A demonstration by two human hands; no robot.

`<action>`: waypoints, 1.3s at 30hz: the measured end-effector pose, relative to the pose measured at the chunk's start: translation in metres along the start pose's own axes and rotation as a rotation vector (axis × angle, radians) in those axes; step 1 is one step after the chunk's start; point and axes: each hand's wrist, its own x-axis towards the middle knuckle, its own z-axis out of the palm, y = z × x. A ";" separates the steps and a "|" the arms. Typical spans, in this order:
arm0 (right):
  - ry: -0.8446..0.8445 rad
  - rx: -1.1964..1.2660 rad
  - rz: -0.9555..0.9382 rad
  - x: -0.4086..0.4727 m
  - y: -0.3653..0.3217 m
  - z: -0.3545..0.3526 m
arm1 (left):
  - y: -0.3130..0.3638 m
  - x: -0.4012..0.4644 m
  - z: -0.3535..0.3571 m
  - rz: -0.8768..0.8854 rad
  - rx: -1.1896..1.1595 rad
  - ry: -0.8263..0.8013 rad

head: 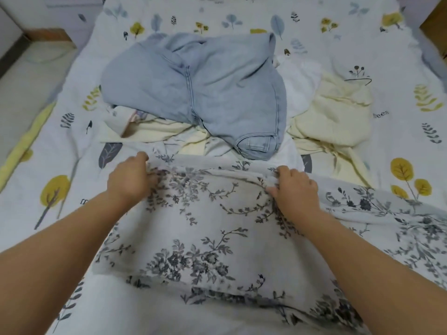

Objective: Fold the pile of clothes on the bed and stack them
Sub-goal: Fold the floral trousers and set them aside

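1. Hands work at the near part of the bed: both grip the far edge of a white garment printed with grey floral sprigs (205, 228), which lies spread flat in front of the person.
2. The left hand (130, 178) has its fingers curled into the cloth at the garment's left corner.
3. The right hand (296, 189) pinches a bunched fold at the right corner, fingers bent over the fabric.
4. Beyond the hands sits the pile: crumpled light-blue denim jeans (200, 93) lie on top of pale yellow cloth (331, 117) and white pieces (302, 83).
5. A thin wire hanger (360, 81) rests on the yellow cloth to the right.
6. Everything lies on a white bedsheet patterned with yellow trees and grey-blue leaves (399, 56).
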 end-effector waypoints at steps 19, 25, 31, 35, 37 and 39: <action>0.215 0.352 0.177 0.041 0.046 0.013 | -0.029 0.024 0.055 -0.370 -0.436 0.263; 0.056 0.036 0.234 0.053 0.056 0.027 | -0.046 0.012 0.079 -0.488 -0.210 -0.096; -0.032 0.085 0.098 0.042 0.053 0.019 | -0.058 -0.021 0.060 -0.302 -0.269 -0.001; 0.011 0.070 0.086 0.039 0.059 -0.011 | -0.092 -0.048 0.025 -0.228 -0.256 0.058; 0.056 0.092 0.055 0.039 0.052 -0.019 | -0.114 -0.064 0.016 -0.262 -0.222 0.012; 0.118 0.140 0.013 0.037 0.034 -0.011 | -0.128 -0.072 0.017 -0.308 -0.165 -0.020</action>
